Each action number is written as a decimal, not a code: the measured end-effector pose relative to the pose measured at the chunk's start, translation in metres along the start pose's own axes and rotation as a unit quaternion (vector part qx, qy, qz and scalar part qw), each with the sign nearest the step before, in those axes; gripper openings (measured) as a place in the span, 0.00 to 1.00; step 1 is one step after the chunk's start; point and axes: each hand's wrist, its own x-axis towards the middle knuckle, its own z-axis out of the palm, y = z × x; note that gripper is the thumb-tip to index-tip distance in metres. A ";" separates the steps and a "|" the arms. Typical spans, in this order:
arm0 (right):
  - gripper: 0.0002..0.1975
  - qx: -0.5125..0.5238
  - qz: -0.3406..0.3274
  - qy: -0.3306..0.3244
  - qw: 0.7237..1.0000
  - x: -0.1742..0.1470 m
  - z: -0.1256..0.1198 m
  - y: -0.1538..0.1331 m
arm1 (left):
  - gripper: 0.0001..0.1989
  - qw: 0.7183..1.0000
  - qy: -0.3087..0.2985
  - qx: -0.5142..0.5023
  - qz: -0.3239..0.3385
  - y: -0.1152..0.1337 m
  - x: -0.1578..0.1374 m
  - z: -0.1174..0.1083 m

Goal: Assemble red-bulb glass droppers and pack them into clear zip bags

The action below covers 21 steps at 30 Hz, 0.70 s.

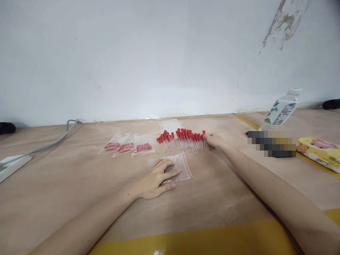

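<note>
My left hand [156, 179] lies with spread fingers on a clear zip bag [183, 166] with a red seal line. Beyond it, several droppers [186, 136] with red bulbs and thin clear stems lie side by side in two clusters. At the right end of the row, my right hand [214, 140] is closed in a pinch on one dropper [203, 133], its red bulb showing by the fingertips. To the left are zip bags [143, 146] with red-bulbed droppers inside. A pale, flat stack of bags [171, 124] lies behind the row.
On the right stand a tilted clear bottle [283, 109], a pixelated dark object [276, 143] and a yellow packet [321, 150]. A grey cable [57, 140] runs to a white strip [14, 166] at left. A white wall [132, 63] closes off the table's back.
</note>
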 end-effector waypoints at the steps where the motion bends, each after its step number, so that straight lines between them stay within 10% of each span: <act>1: 0.16 0.031 0.004 -0.008 0.999 -0.001 -0.003 0.000 | 0.23 1.000 -0.004 0.000 0.000 0.001 0.000 -0.001; 11: 0.29 0.390 -0.043 -0.067 0.917 -0.067 0.003 0.000 | 0.22 0.998 -0.042 -0.034 -0.017 0.004 0.000 0.003; 21: 0.30 0.424 -0.056 -0.123 0.896 -0.100 0.024 -0.011 | 0.22 0.999 -0.025 -0.041 -0.011 0.001 0.004 0.007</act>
